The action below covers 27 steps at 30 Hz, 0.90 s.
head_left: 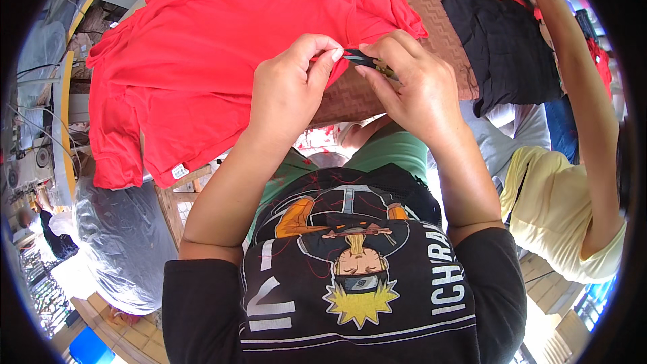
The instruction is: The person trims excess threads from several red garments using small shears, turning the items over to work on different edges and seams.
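Observation:
A red garment point(202, 47) lies spread over a table covered with a brown woven mat point(431, 7). My left hand point(290, 87) pinches the garment's near edge between thumb and forefinger. My right hand point(411, 81) is right beside it, holding a small dark thread snipper point(367, 62) whose tip points at the pinched spot. The two hands almost touch at the fingertips. Red thread bits cling to my black printed shirt.
A second person in a pale yellow top point(559, 209) stands at my right, one arm point(573, 61) stretched over black point(499, 34) and red garments on the table's far right. A clear plastic bag point(121, 243) sits on the floor at the left. A sewing machine point(30, 162) shows at the far left.

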Motion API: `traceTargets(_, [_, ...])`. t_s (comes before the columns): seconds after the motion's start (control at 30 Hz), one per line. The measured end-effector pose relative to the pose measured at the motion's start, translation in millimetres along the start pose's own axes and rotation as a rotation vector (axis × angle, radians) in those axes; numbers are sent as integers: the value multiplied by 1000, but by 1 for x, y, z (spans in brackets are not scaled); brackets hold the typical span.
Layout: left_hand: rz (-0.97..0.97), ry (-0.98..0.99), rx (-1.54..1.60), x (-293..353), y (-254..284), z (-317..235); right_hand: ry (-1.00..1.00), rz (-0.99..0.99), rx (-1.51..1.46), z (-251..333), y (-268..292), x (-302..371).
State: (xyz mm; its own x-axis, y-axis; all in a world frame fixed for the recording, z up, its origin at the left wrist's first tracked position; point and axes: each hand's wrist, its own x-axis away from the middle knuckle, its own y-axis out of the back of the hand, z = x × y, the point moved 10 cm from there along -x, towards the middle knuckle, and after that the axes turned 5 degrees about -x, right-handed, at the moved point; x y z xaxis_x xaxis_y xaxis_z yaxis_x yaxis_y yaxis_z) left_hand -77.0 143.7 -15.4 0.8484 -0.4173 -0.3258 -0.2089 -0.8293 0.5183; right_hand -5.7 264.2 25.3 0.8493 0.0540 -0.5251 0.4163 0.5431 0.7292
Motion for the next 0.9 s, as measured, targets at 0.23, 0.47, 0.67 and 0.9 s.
traceTargets(0.23, [84,-216,-92,3,-2,-26,18,100,100,1,-3,3])
traceTargets(0.47, [176,-542,-153,2,27,-62,-12,106,114,-18,30,-5])
traceTargets(0.67, [105,-457,-221,-2,2,-46,-77,224,70,-30,34,-2])
traceTargets(0.9, [278,-564,-162,4,-28,-53,-85,214,42,-36,39,0])
